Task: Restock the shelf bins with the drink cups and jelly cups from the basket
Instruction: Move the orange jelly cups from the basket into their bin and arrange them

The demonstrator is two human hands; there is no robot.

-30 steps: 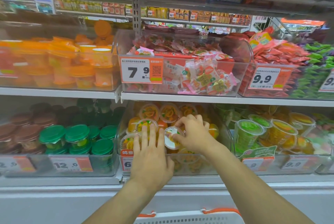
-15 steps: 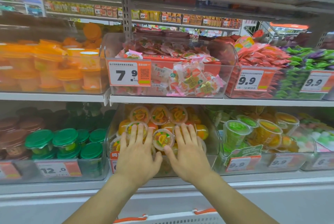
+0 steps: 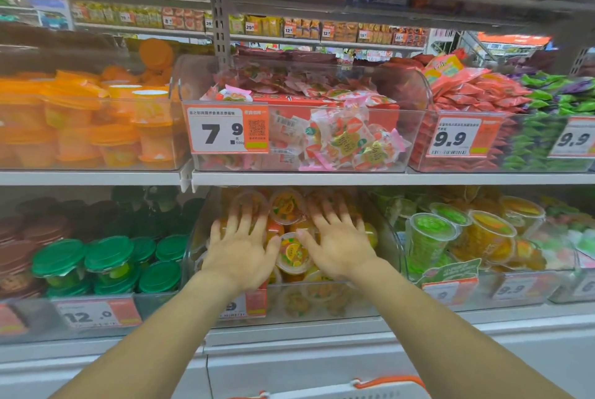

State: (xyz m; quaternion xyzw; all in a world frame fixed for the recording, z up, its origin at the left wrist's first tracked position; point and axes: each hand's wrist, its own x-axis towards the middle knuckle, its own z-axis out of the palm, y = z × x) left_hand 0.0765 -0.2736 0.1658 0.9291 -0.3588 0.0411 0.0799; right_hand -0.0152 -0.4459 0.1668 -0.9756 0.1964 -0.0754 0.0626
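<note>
Right at the centre of the frame, orange jelly cups (image 3: 291, 257) fill a clear bin (image 3: 391, 247) on the lower shelf, and both hands lie flat on them: the left hand (image 3: 240, 252) and the right hand (image 3: 338, 245) have straight, spread fingers that press on the pile and grasp nothing, with one cup showing between them. Left of that bin stand green-lidded cups (image 3: 109, 255), to its right green and yellow drink cups (image 3: 429, 236), above it a 7.9 price tag (image 3: 225, 131), and at the bottom edge the white basket (image 3: 351, 390).
</note>
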